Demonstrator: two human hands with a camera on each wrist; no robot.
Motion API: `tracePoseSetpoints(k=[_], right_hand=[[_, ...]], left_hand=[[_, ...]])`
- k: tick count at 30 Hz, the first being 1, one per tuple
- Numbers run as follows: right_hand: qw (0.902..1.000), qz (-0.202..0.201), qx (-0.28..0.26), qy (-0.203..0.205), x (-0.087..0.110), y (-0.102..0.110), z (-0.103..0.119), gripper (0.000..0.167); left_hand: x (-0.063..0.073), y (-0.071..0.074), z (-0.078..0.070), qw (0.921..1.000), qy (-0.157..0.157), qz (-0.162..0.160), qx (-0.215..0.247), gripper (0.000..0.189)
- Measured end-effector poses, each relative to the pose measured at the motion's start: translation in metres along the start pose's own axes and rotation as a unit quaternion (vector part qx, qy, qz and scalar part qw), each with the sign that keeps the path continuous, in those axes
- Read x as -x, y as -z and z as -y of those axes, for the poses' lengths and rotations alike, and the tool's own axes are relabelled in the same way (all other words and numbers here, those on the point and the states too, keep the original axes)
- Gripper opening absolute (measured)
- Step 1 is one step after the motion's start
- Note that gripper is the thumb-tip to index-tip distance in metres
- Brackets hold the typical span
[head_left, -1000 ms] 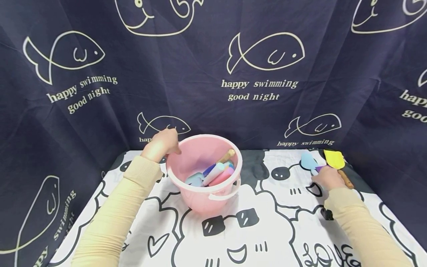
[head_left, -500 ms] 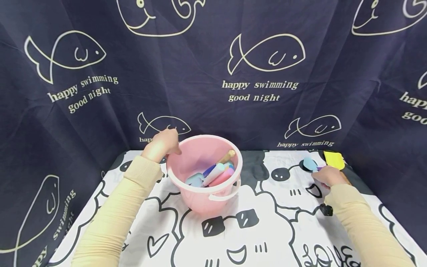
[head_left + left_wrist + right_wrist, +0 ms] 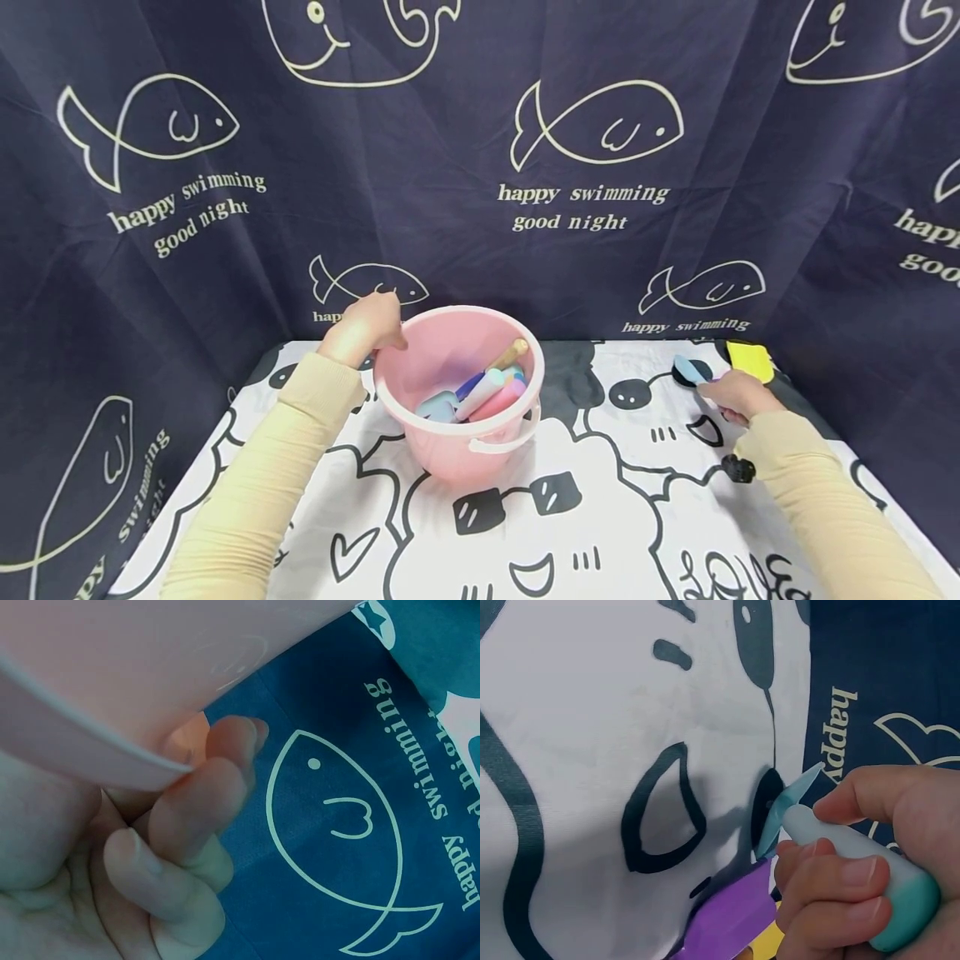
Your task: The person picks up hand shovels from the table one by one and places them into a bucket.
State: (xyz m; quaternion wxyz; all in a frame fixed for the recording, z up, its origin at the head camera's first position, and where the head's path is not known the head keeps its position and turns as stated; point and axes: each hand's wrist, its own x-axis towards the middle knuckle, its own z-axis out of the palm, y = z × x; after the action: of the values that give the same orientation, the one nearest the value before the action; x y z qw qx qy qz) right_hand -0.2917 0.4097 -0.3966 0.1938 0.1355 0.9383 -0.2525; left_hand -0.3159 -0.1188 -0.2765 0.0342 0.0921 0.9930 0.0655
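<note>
A pink bucket [image 3: 468,450] stands on the printed cloth, and my left hand [image 3: 369,325] grips its rim at the left. The left wrist view shows the fingers [image 3: 199,799] curled around the bucket wall [image 3: 112,712]. At the far right, my right hand [image 3: 738,393] holds a small toy shovel [image 3: 688,369] by its handle. In the right wrist view its handle [image 3: 855,855] fades from pale grey to teal, with a light blue blade [image 3: 784,806] beyond the fingers. A purple shovel blade [image 3: 731,915] lies below the hand.
Inside the bucket lie several toy tools, among them a wooden-handled one [image 3: 510,353] and a light blue shovel [image 3: 437,406]. A yellow shovel blade [image 3: 750,362] lies behind my right hand. A dark fish-print curtain [image 3: 465,208] closes off the back and sides.
My right hand has taken hold of the light blue shovel and tilted its blade up, shifting slightly. The left hand and bucket have stayed put.
</note>
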Motion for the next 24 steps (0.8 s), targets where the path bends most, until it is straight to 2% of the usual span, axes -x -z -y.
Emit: tracePoseSetpoints(k=[9, 15, 18, 24], right_hand=[[0.9992, 0.019, -0.013, 0.033, 0.008, 0.006, 0.006, 0.041], [0.9983, 0.033, 0.007, 0.047, 0.014, 0.016, 0.012, 0.041], [0.9978, 0.038, -0.004, 0.053, 0.018, 0.020, 0.015, 0.040], [0.9976, 0.026, -0.015, 0.063, 0.027, 0.026, 0.021, 0.037]], left_hand=[[0.000, 0.000, 0.000, 1.0000, 0.003, 0.000, -0.001, 0.039], [-0.001, -0.002, 0.001, 1.0000, 0.005, -0.001, -0.005, 0.039], [-0.002, -0.003, 0.001, 1.0000, 0.005, 0.003, -0.006, 0.037], [-0.002, -0.003, 0.001, 1.0000, 0.004, 0.003, -0.006, 0.038]])
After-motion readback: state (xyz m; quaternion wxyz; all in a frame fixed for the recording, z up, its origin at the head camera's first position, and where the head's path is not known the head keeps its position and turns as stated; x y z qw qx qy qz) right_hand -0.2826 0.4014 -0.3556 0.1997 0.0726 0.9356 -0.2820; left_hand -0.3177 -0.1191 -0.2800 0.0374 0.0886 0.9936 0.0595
